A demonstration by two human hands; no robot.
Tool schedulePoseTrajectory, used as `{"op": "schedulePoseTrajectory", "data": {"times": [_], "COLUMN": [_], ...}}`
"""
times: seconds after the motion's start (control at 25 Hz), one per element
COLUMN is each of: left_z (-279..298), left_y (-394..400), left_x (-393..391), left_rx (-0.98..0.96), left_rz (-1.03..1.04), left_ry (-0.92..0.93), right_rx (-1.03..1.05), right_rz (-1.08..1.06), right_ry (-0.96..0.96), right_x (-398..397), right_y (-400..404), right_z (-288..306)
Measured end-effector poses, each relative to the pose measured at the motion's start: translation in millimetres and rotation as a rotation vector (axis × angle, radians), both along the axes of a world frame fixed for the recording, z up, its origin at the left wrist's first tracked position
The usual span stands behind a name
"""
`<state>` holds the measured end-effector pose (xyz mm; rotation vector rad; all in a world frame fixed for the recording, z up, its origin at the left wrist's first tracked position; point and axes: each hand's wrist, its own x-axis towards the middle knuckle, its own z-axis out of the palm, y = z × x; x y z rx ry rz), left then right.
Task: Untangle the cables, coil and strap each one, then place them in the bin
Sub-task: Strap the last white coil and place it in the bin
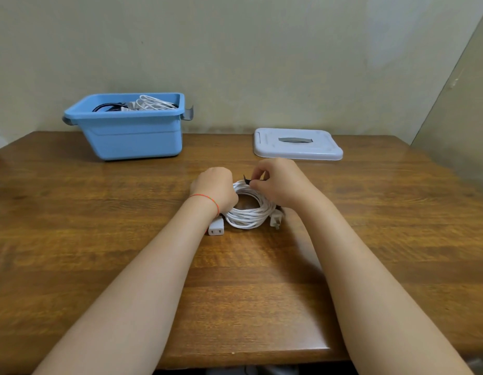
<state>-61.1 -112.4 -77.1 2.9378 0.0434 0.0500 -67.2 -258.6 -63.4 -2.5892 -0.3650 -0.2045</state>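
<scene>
Our right hand (pixel 278 185) pinches the black strap (pixel 248 181) at the coil's (pixel 245 209) far edge; our left hand (pixel 217 189) grips the coil's left side on the table (pixel 99 239). We judge strapping underway; next, wrap it snug, then carry it to the bin (pixel 132 131).

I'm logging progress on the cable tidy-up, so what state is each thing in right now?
White cable: coiled on the table, not yet in the bin.
Black strap: at the coil's far side, one end free.
Left hand: grips the coil.
Right hand: pinches the strap.
Blue bin: open, already holds white and black cables.
Grey lid: off, flat on the table.
</scene>
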Motion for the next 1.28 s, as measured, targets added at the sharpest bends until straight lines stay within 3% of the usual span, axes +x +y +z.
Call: {"op": "schedulePoseTrajectory", "data": {"times": [0.16, 0.32, 0.4, 0.56, 0.76, 0.92, 1.08, 1.2, 1.28], "left_z": [-3.8, -4.5, -5.2, -1.1, -1.7, -3.2, -4.8, -5.4, -3.9], "left_y": [-5.7, 4.3, 8.6, 6.9, -9.3, -5.6, -1.5, 0.9, 4.4], "left_x": [-1.6, 3.7, 3.8, 0.2, -3.1, 0.1, 0.8, 2.3, 1.5], "left_rx": [0.02, -0.318, -0.392, -0.28, -0.025, -0.005, -0.021, -0.179, -0.468], "left_rz": [-0.057, -0.001, -0.018, -0.061, -0.044, -0.019, -0.07, -0.09, -0.082], "left_ry": [-0.018, -0.044, -0.024, 0.03, 0.0, 0.012, -0.021, -0.058, -0.005], "right_rx": [-0.02, -0.16, -0.28, -0.385, -0.345, -0.241, -0.34, -0.375, -0.362], "right_rz": [0.039, 0.051, 0.041, 0.013, 0.029, 0.059, 0.112, 0.106, 0.085], "right_ry": [0.017, 0.024, 0.02, 0.02, 0.093, 0.046, 0.079, 0.025, -0.049], "right_x": [-4.9, -8.7, -10.2, -11.9, -8.6, -9.6, -15.1, -15.3, -13.7], "right_y": [-3.1, -2.0, 2.6, 8.6, 6.4, 0.9, 5.4, 8.0, 9.4], "right_z": [7.0, 13.3, 12.7, 9.4, 7.5, 11.4, 13.8, 13.1, 10.3]}}
